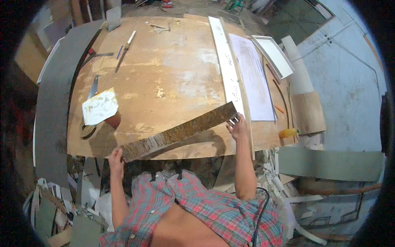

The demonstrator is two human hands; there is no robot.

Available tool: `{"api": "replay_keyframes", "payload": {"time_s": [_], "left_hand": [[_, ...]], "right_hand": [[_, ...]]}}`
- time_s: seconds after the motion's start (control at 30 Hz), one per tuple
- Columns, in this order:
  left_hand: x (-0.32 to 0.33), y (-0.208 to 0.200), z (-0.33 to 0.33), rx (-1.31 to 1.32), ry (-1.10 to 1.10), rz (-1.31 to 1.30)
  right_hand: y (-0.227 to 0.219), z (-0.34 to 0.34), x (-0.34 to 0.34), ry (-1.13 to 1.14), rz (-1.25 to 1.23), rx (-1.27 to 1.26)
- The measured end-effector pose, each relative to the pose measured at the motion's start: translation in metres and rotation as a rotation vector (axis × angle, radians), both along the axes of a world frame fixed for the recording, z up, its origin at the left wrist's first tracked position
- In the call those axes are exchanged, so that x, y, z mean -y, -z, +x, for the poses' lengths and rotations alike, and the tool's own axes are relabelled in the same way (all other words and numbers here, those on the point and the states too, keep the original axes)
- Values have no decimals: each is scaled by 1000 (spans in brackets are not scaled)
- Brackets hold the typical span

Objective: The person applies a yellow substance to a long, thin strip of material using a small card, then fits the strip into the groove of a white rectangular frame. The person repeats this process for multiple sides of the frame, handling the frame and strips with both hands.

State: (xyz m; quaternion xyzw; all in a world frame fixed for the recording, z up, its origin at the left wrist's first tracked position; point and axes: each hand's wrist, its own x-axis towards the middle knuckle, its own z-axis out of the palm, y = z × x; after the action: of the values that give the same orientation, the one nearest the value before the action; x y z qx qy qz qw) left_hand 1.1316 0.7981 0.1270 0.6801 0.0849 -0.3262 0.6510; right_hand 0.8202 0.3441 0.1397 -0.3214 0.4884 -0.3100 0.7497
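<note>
A long, narrow, flat strip (177,133) with a streaked brown and grey face is held between my two hands. It slants up to the right above the near edge of the wooden work table (144,82), casting a curved shadow on it. My left hand (116,158) is closed on the strip's lower left end. At the upper right end, my right hand (238,126) grips it with the fingers around the edge. Left of the strip, a white angular piece (101,107) rests over a reddish-brown container (113,120). A metal blade (94,85) shows behind it.
A long white strip (226,61), a lilac sheet (253,78) and a white tray (274,57) lie to the right. A yellow bottle (288,133) stands near the right corner. Farther back lies a white-handled knife (125,50). A long grey panel (53,103) borders the left side.
</note>
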Motion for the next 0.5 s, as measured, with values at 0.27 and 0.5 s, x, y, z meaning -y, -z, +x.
{"api": "replay_keyframes", "payload": {"time_s": [0.27, 0.5], "left_hand": [[-42, 47, 117, 303, 241, 157], [-27, 22, 119, 125, 244, 354]], "right_hand": [[114, -24, -95, 190, 214, -100], [74, -32, -123, 205, -67, -199]]}}
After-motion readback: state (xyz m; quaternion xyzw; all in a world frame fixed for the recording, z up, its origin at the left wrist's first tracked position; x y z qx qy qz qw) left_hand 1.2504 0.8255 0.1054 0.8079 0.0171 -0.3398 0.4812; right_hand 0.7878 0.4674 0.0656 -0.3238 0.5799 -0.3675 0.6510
